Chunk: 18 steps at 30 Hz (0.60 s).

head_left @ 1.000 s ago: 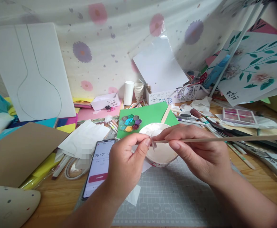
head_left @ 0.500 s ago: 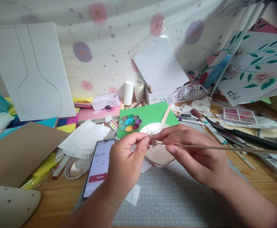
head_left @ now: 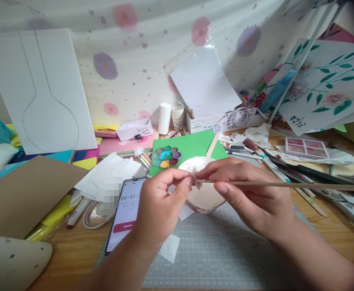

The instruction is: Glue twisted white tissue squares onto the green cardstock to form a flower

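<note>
My left hand is closed in a pinch on a small scrap of white tissue paper, held against the left end of a thin wooden stick. My right hand grips that stick near the same end, fingers closed round it; the stick runs out level to the right. Both hands hover over a white paper bowl with pale liquid and tissue inside, standing at the far edge of a grey cutting mat.
A phone showing a timer lies left of the bowl. Behind it are a green card with a round paint palette, white tissue sheets, pens, scissors, brown card and paper scraps.
The stick's far end dipped and then rose slightly. My fingers shifted a little on the tissue scrap at the stick's end. Both hands stay over the bowl.
</note>
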Each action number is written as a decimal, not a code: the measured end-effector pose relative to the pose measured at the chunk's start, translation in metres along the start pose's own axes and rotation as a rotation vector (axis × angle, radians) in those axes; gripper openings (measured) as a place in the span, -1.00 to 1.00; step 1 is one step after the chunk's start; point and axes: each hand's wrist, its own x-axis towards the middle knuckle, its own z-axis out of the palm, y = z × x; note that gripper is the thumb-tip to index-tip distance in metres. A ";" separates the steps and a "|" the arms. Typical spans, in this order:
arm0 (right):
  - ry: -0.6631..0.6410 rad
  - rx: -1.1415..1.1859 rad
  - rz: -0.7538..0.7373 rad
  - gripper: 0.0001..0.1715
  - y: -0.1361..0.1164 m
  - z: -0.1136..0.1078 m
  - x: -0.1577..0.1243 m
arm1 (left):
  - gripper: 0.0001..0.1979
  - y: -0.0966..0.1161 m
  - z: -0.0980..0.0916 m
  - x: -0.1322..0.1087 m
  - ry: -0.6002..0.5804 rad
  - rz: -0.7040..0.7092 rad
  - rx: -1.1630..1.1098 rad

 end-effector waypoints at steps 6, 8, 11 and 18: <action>0.004 -0.038 -0.009 -0.80 0.000 0.000 -0.001 | -0.87 0.002 0.002 0.000 0.030 0.117 0.138; 0.006 -0.065 -0.030 -0.79 0.000 -0.001 -0.002 | -0.87 0.002 0.001 0.000 0.029 0.150 0.162; 0.025 -0.079 -0.046 -0.78 0.001 -0.001 -0.002 | -0.86 0.002 0.001 -0.001 0.035 0.163 0.179; 0.108 -0.068 0.000 -0.77 0.004 0.001 -0.003 | -0.87 -0.002 0.001 0.001 0.055 0.105 0.149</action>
